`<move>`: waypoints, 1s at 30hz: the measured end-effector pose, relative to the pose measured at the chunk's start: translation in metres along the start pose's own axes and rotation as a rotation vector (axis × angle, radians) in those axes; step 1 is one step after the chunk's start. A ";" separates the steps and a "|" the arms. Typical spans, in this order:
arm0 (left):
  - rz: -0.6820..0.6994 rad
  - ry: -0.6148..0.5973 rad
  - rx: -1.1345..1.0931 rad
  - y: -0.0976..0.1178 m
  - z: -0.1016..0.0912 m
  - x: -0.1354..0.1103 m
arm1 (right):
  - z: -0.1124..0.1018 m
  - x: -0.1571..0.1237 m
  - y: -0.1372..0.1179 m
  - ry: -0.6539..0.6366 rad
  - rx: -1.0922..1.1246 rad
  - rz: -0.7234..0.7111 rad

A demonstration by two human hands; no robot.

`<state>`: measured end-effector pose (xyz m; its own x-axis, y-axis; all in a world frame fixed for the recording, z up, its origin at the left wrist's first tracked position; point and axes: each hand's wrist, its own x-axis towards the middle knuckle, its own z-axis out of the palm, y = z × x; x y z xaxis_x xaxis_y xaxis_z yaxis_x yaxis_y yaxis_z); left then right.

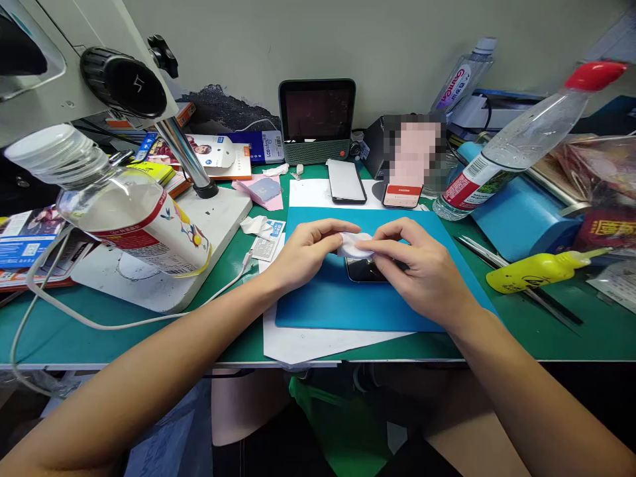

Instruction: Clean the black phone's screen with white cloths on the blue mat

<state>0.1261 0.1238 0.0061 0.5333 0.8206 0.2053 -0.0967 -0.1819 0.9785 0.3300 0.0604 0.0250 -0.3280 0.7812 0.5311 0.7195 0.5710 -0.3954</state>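
Note:
Between the fingertips of both hands is a small white cotton pad or folded tissue (pixel 356 244). My left hand (pixel 309 250) pinches its left end, and my right hand (pixel 415 265) grips its right side. Just beneath lies a dark phone (pixel 366 270) on the blue mat (pixel 322 308); my right fingers hide much of it. Whether my right hand touches the phone, I cannot tell. Beyond the mat sits another phone-sized item (pixel 346 181) with a pale face and black edge.
A microscope stand (pixel 218 218) and a large bottle (pixel 139 225) take up the left. A propped phone (pixel 405 192) and a small screen (pixel 318 119) stand behind. To the right are a red-capped bottle (pixel 501 159), a yellow squeeze bottle (pixel 531 273) and tweezers (pixel 546 301). A white cable (pixel 163 319) crosses the left side.

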 end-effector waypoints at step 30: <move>0.063 0.148 0.772 0.000 -0.001 -0.005 | 0.013 -0.020 -0.018 -0.111 -0.325 0.054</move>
<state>0.1225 0.1203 0.0050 0.4233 0.8500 0.3136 0.5167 -0.5109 0.6870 0.3159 0.0381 0.0120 -0.3359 0.8412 0.4237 0.8891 0.4317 -0.1521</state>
